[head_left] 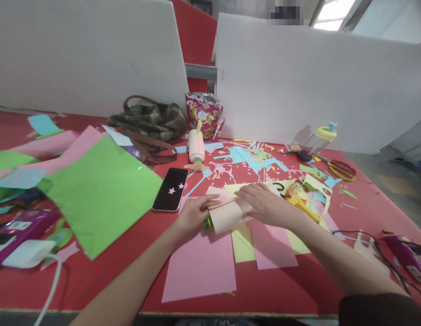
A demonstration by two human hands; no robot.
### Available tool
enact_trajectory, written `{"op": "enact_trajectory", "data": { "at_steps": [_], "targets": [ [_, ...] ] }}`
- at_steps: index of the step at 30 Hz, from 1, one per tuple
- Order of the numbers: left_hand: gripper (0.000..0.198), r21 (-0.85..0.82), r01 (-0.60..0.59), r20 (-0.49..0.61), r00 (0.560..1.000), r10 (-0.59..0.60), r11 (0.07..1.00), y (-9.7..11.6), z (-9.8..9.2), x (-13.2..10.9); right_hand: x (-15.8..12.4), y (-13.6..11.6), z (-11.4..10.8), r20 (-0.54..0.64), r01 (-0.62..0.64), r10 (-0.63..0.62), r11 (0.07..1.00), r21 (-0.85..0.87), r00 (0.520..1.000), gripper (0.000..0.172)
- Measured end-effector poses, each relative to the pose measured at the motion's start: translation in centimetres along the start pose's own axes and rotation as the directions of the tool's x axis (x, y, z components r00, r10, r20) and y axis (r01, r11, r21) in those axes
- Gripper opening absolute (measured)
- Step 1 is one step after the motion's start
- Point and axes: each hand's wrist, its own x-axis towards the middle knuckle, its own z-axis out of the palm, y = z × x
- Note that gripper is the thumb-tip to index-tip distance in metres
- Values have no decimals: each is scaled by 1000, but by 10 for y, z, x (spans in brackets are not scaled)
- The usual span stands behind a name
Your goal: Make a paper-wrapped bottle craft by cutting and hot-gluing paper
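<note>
Both hands are on a cream paper roll (227,217) lying sideways over the coloured sheets. Green plastic (208,223) pokes out of its left end; what lies inside the paper is hidden. My left hand (194,212) grips the left end, thumb and fingers at the paper's upper edge. Across the right part my right hand (263,203) bends its fingers over the paper. Underneath are pink sheets (200,271) and a yellow sheet (243,246). A similar cream-wrapped cylinder (196,146) with a yellow tip stands farther back.
A phone (170,190) with pink stars lies left of the hands, beside a large green sheet (102,194). Yellow-handled scissors (300,203) and red-and-yellow scissors (341,170) lie right. Behind are a snack bag (204,113), plaid bag (156,120), clear bottle (315,142) and blue paper scraps (244,156).
</note>
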Motion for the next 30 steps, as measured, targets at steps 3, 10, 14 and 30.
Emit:
{"op": "enact_trajectory", "data": {
  "at_steps": [3, 10, 14, 30],
  "targets": [
    [37, -25, -12, 5, 1000, 12, 1000, -2, 0, 0, 6, -4, -1, 43, 42, -42, 999, 2, 998, 26],
    [39, -69, -66, 15, 998, 67, 995, -14, -1, 1, 16, -16, -4, 34, 99, -100, 995, 31, 994, 32],
    [39, -15, -89, 23, 996, 89, 996, -17, -2, 3, 23, -23, -6, 106, 148, -149, 989, 14, 983, 22],
    [33, 163, -151, -7, 988, 155, 975, -5, -5, 1, 35, -31, -8, 52, 194, -190, 977, -93, 980, 23]
  ]
}}
